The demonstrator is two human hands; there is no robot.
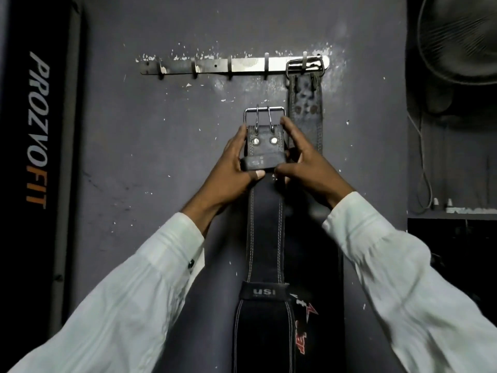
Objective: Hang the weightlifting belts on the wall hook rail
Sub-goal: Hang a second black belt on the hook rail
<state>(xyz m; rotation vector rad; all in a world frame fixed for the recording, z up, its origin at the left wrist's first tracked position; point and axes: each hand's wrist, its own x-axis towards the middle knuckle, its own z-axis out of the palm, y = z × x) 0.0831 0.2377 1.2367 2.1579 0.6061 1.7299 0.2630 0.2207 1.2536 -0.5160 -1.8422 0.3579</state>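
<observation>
head view:
left hand [236, 160]: closed on the left edge of the black belt's upper end, thumb pressed across the keeper loop, fingers wrapped behind.
right hand [301, 160]: closed on the right edge of the same end, index finger reaching up beside the buckle, thumb under the loop.
black belt [265, 232]: held upright between both hands, hanging down past the wrists; "usi" label on a band lower down.
buckle [265, 117]: silver double-prong frame just above the fingertips, below the rail and not touching any hook.
hook rail [231, 64]: metal strip on the wall above both hands, with several hooks.
worn belt [305, 109]: already hung by its buckle on the rightmost hook, up and right of the right hand, its strap passing behind that hand.
sleeves [129, 286]: white, covering both forearms.
black panel [37, 130]: far left of the left hand, lettered "prozvofit".
fan [460, 36]: up and right of the right hand.
</observation>
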